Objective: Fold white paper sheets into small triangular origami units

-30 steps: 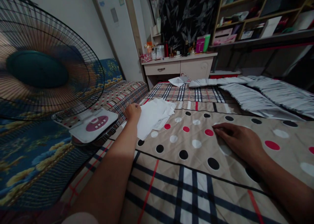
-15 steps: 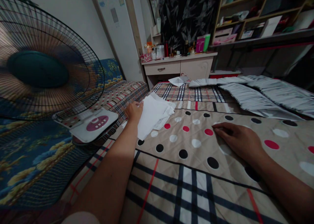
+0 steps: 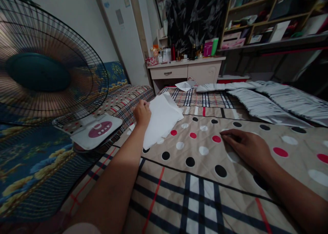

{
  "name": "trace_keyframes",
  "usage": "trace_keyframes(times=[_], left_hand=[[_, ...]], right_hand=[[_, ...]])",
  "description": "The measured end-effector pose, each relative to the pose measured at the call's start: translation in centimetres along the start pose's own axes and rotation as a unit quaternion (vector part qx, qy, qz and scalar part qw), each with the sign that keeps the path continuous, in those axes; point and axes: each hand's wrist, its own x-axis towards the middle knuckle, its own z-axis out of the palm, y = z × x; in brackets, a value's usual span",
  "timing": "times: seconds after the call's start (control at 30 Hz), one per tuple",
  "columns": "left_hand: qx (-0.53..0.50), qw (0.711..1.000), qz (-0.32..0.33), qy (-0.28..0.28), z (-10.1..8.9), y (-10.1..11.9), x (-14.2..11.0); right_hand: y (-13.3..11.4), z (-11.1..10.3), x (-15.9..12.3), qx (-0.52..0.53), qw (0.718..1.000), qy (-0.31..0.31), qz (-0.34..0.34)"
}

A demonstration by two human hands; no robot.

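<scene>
My left hand [image 3: 142,113] is closed on the left edge of a white sheet of paper [image 3: 161,119], its fingertips partly hidden. The sheet lies on the pile, and the corners of other papers stick out from under it. On the dotted quilt [image 3: 191,189], my right hand [image 3: 247,146] rests palm down. Its fingers are loosely stretched, the thumb a little apart, and nothing shows in them. Beyond the right hand lie rows of stacked, overlapping white papers [image 3: 258,105]. A folded white paper [image 3: 185,86] sits near the far edge of the bed.
On the left, a fan [image 3: 38,71] stands close to my left arm, its white base [image 3: 96,131] beside the bed. Behind the bed is a white dresser [image 3: 176,71] with bottles on top. Shelves [image 3: 266,22] full of things stand at the back right.
My left hand has turned and shifted slightly to the right. The top white sheet now lies wider over the pile, covering the printed papers below. My right hand has stayed in place.
</scene>
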Motion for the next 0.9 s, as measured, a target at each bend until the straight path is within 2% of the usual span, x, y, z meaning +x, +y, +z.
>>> trace_keyframes(times=[0.1,0.27,0.37,0.47,0.6,0.73,0.8,0.9], left_hand=[[-0.022,0.997,0.028,-0.072,-0.1,1.2,-0.1],[-0.117,0.981,0.100,-0.120,-0.3,3.0,-0.3],[-0.198,0.958,0.142,-0.149,-0.6,4.1,-0.5],[-0.279,0.928,0.186,-0.165,-1.1,5.6,-1.0],[-0.322,0.902,0.231,-0.173,-1.9,7.7,-2.0],[-0.296,0.899,0.261,-0.189,-2.2,9.0,-3.0],[-0.280,0.905,0.255,-0.196,-2.0,9.0,-3.2],[-0.284,0.904,0.241,-0.210,-1.2,8.5,-3.4]], right_hand=[[0.0,0.0,-0.1,0.013,1.000,0.008,-0.001],[-0.3,-0.1,-0.2,0.025,0.999,0.024,-0.007],[-0.4,-0.2,-0.2,0.057,0.998,0.023,-0.010],[-0.7,-0.2,-0.4,0.156,0.988,0.016,-0.018],[-1.7,-0.5,-0.9,0.308,0.948,-0.052,-0.060],[-2.4,-0.7,-1.2,0.313,0.939,-0.104,-0.094],[-2.4,-0.7,-1.2,0.319,0.941,-0.086,-0.069],[-1.7,-0.7,-0.9,0.340,0.939,0.044,0.024]])
